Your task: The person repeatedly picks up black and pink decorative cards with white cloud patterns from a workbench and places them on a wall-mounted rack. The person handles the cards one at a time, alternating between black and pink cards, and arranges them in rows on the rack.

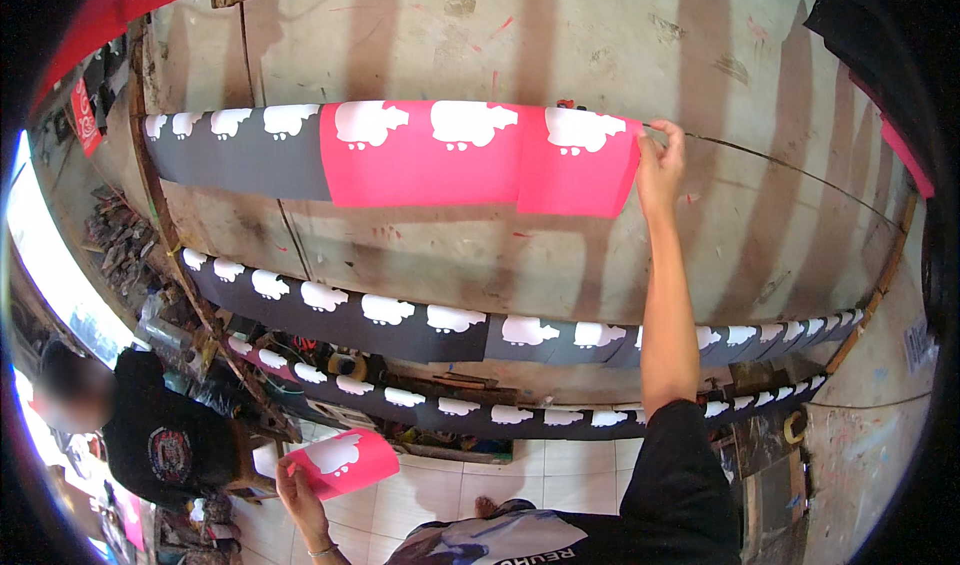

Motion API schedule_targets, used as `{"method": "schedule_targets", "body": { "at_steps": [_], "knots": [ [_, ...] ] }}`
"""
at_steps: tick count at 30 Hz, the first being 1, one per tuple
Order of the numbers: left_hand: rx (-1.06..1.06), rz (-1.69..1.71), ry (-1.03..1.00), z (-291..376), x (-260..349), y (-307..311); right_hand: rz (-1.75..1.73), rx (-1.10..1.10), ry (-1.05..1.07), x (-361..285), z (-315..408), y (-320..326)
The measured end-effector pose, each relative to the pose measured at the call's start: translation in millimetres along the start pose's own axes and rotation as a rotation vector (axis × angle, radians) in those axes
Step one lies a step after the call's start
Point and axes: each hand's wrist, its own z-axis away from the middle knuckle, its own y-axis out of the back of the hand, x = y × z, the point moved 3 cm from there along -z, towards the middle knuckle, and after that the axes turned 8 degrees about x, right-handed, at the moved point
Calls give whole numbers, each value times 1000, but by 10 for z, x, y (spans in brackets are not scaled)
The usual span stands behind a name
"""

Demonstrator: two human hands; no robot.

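My right hand (661, 161) is raised at the upper line, its thumb and fingers on the right edge of a pink sheet (574, 178) printed with a white animal-like shape. This sheet hangs at the end of the row, overlapping a pink sheet (465, 178) to its left. Lower down, my left hand (302, 499) grips another pink sheet (367, 471) by its left edge. That one bears a similar white print and curls slightly. Dark grey sheets (247, 156) with white prints continue the upper row leftward.
Two lower rows of dark printed sheets (420, 340) cross the view on lines between wooden posts (161, 212). A stained wall (465, 265) stands behind them. At lower left sits a person in a black shirt (169, 445). White tiles (502, 482) cover the floor.
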Motion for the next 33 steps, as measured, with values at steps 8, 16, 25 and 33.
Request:
{"method": "schedule_targets", "body": {
  "at_steps": [8, 16, 25, 33],
  "knots": [
    [-36, 77, 191, -100, 126, -226, -37, -702, -453, 356, 3275, -75],
    [-266, 196, 301, -148, 210, -170, -305, -889, -979, -336, 4484, -365],
    [-551, 229, 390, 113, -156, -504, -36, -1042, -493, -1277, 3250, 346],
    [-552, 161, 391, 548, -254, -984, -176, -622, -341, -1317, 808, 933]
  ]
}}
